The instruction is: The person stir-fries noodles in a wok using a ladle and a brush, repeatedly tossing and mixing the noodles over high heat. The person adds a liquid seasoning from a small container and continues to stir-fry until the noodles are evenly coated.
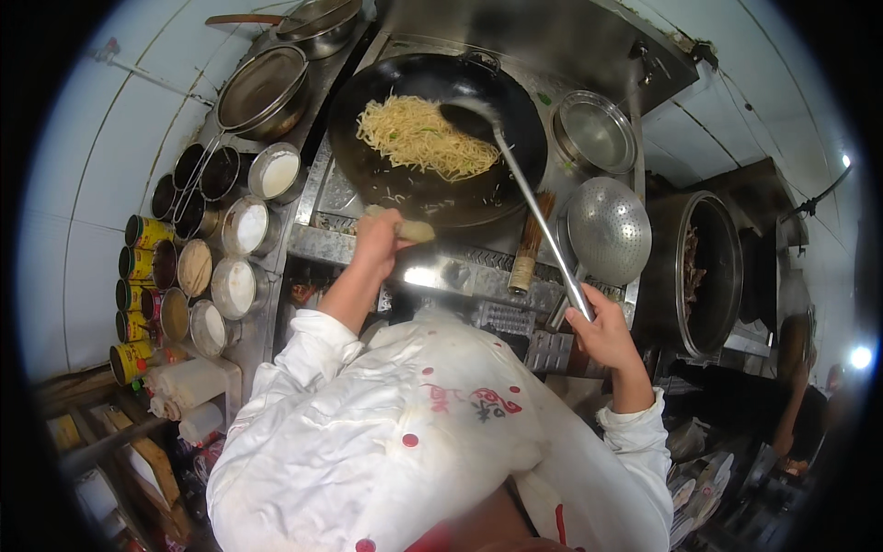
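Observation:
A black wok (407, 200) sits on the stove before me, with a heap of noodles (414, 138) and bits of green in it. My left hand (381, 238) is closed on a folded beige cloth (416, 231) at the wok's near left rim. In my right hand (603, 324) is the handle end of a long metal ladle (534, 200). The ladle's dark bowl lies over the right part of the noodles, and its shaft crosses the wok's right rim. A bamboo wok brush (526, 265) lies just left of the shaft.
A perforated skimmer (610, 231) and a metal bowl (597, 131) are to the right, beyond them a large pot (735, 276). Strainers (262, 90), containers of white powder (245, 224) and yellow cans (141, 262) crowd the left. Another person's arm (793, 407) shows at far right.

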{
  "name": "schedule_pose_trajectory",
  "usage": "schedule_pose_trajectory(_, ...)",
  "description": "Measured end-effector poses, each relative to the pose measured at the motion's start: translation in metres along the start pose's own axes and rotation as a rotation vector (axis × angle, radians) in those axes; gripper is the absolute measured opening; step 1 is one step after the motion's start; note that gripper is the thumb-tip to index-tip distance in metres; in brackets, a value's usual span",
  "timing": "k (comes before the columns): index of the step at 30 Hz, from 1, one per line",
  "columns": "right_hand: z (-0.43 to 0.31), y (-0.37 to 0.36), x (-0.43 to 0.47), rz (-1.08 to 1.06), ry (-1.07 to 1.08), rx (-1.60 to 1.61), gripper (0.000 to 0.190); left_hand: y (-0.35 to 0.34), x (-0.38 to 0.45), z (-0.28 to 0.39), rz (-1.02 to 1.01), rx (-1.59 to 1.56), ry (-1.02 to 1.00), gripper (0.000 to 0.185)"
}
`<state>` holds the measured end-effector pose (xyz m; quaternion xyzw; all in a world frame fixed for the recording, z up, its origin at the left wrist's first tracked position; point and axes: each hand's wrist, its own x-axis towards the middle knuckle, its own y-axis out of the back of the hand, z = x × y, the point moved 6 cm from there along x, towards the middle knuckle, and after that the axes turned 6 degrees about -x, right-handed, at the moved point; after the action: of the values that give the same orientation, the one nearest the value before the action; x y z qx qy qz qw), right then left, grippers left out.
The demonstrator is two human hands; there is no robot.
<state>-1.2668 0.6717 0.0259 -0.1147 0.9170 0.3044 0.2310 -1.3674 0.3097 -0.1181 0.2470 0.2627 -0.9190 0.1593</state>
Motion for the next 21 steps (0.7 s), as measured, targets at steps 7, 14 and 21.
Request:
schedule_pose_trajectory(7, -0.009, -0.053, 0.007, -0.175, -0.324, 0.719, 0.015, -0.025, -0.043, -0.029, 0.049, 0.651, -0.398, 0.027)
schedule_pose_trajectory(14, -0.046, -0.077, 0.020, -0.689, -0.245, 1.628, 0.022, -0.035, 0.014, 0.004, -0.031, 0.266, -0.239, 0.016)
schedule_pose_trajectory(21, -0.055, -0.054, 0.056, -0.290, -0.030, 0.929, 0.019, -0.026, 0.079, -0.007, -0.012, -0.068, 0.140, 0.023)
